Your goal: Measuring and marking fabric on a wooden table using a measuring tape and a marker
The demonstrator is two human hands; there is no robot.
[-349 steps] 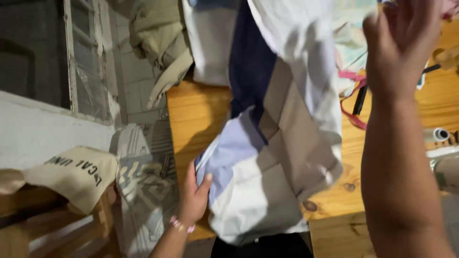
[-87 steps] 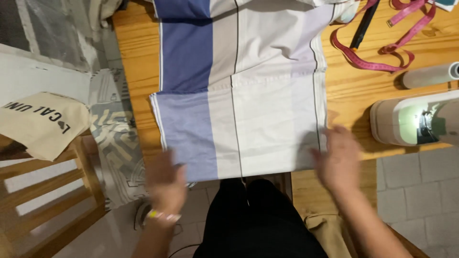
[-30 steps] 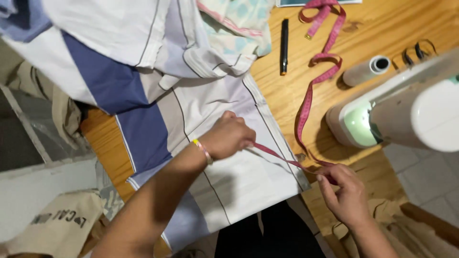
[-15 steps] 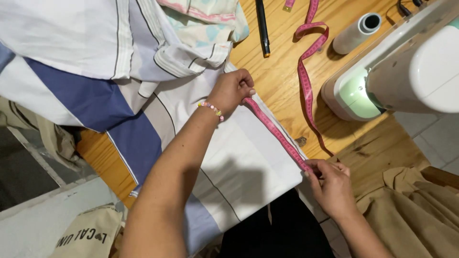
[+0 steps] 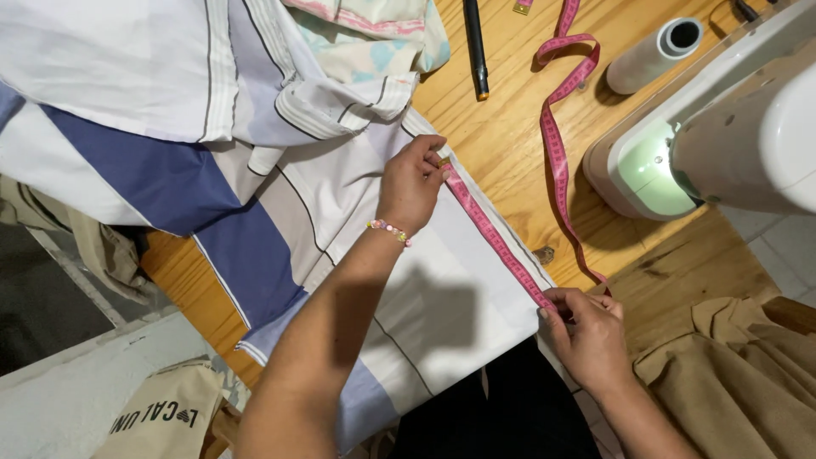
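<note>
A white, grey and blue panelled fabric (image 5: 306, 204) lies spread over the wooden table (image 5: 510, 127). A pink measuring tape (image 5: 497, 242) is stretched taut along the fabric's right edge. My left hand (image 5: 412, 183), with a bead bracelet on its wrist, pins the tape's end to the cloth near the fold. My right hand (image 5: 586, 336) pinches the tape at the fabric's near corner. The rest of the tape loops away across the table towards the back.
A white sewing machine (image 5: 722, 127) stands at the right with a white thread cone (image 5: 650, 55) behind it. A black pen (image 5: 474, 47) lies at the back. Tan cloth (image 5: 739, 382) hangs at lower right, a beige tote bag (image 5: 166, 421) at lower left.
Earlier I held the fabric up, then spread and smoothed it on the table. In the last second both hands drew the pink tape tight along the fabric's edge.
</note>
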